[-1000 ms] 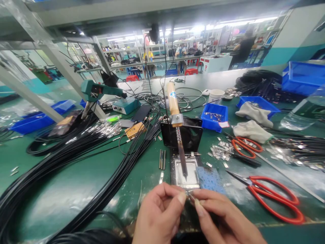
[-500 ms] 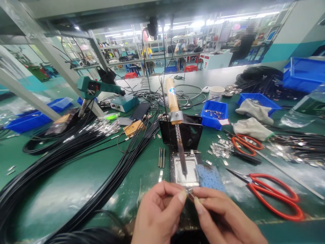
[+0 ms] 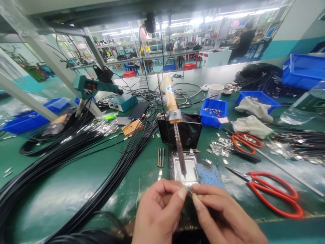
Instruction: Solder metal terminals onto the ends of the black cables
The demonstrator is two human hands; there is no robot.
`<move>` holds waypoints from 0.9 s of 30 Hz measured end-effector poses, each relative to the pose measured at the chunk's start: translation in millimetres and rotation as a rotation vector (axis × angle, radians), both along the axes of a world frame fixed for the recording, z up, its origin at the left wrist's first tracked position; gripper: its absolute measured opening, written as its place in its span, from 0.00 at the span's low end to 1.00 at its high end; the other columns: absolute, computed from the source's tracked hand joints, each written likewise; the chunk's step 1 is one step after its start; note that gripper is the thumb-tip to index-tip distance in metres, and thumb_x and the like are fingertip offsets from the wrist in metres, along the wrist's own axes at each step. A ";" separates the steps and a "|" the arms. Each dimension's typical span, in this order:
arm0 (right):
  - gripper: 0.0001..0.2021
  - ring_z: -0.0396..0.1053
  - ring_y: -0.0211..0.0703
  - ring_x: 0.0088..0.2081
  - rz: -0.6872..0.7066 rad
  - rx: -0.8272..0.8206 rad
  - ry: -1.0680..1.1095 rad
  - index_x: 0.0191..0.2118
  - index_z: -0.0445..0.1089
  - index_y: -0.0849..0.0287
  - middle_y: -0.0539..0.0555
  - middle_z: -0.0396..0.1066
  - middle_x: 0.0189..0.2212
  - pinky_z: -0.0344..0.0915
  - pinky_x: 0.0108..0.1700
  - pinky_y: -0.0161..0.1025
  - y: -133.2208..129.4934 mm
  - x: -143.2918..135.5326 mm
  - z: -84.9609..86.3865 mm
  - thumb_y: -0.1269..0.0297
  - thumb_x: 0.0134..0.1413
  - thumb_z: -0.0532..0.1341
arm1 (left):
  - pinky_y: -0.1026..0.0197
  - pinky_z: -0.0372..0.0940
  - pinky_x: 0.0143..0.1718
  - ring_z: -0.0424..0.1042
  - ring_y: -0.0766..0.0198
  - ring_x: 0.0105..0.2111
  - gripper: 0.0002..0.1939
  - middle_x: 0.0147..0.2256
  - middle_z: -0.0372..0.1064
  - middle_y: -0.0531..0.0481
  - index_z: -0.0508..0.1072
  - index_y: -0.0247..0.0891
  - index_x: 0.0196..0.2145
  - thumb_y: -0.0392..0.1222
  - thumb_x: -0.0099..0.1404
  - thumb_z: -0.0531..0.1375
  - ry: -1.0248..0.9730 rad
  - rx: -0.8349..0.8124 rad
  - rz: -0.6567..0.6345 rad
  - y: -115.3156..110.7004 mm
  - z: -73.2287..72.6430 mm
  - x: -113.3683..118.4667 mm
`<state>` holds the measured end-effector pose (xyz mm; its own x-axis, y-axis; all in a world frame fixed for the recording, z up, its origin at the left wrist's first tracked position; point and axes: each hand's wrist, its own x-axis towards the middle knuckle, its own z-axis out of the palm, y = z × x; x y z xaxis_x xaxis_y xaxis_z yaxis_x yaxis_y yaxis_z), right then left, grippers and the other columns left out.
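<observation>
Little has changed: left hand [image 3: 158,211] and right hand [image 3: 223,217] still pinch a tiny silver metal piece [image 3: 189,191] between closed fingers, just below the mounted wooden-handled soldering iron [image 3: 175,130].

Soldering iron [image 3: 175,128] between cables [image 3: 76,162] and scissors [image 3: 274,193].

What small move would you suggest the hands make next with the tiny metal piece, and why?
Probably lift the small metal piece forward to the soldering iron tip. Both the left hand and the right hand pinch it at their fingertips just below the tip, which hangs fixed over the metal tray, with a gap between them.
</observation>
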<state>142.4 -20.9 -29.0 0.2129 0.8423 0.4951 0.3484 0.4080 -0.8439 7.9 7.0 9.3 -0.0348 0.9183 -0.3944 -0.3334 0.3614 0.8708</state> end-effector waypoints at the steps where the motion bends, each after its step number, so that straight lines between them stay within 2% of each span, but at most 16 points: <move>1: 0.08 0.79 0.32 0.41 0.001 -0.001 0.001 0.39 0.76 0.52 0.45 0.80 0.42 0.69 0.48 0.23 0.5 0.0 0.4 0.75 0.60 0.65 | 0.74 0.46 0.15 0.56 0.80 0.15 0.19 0.26 0.74 0.52 0.76 0.33 0.25 0.50 0.51 0.77 0.005 0.002 -0.006 0.3 0.2 0.0; 6: 0.08 0.79 0.35 0.41 -0.016 -0.005 0.047 0.38 0.76 0.53 0.47 0.80 0.42 0.71 0.46 0.27 2.6 -2.1 1.4 0.76 0.58 0.66 | 0.75 0.44 0.14 0.51 0.81 0.14 0.18 0.23 0.72 0.54 0.76 0.33 0.26 0.50 0.55 0.75 0.031 0.017 -0.028 1.7 2.0 0.0; 11: 0.09 0.79 0.35 0.41 -0.014 -0.018 0.056 0.38 0.76 0.52 0.47 0.80 0.42 0.70 0.48 0.27 4.5 -3.1 1.5 0.75 0.59 0.65 | 0.74 0.46 0.15 0.53 0.80 0.15 0.16 0.27 0.75 0.51 0.76 0.33 0.26 0.47 0.58 0.74 0.059 0.041 -0.026 3.5 3.2 0.5; 17: 0.08 0.78 0.32 0.42 -0.015 -0.024 0.018 0.39 0.76 0.52 0.45 0.80 0.42 0.69 0.49 0.24 6.4 -2.2 1.1 0.74 0.60 0.65 | 0.73 0.45 0.15 0.53 0.81 0.15 0.16 0.28 0.74 0.51 0.75 0.33 0.25 0.47 0.57 0.74 0.044 0.042 -0.010 4.5 3.2 2.0; 27: 0.08 0.79 0.39 0.41 -0.026 -0.010 0.014 0.38 0.77 0.53 0.49 0.81 0.42 0.73 0.46 0.31 8.8 -2.3 2.0 0.76 0.58 0.66 | 0.73 0.44 0.15 0.52 0.80 0.15 0.15 0.27 0.73 0.51 0.75 0.33 0.27 0.47 0.59 0.73 0.067 0.041 -0.026 6.8 4.9 1.3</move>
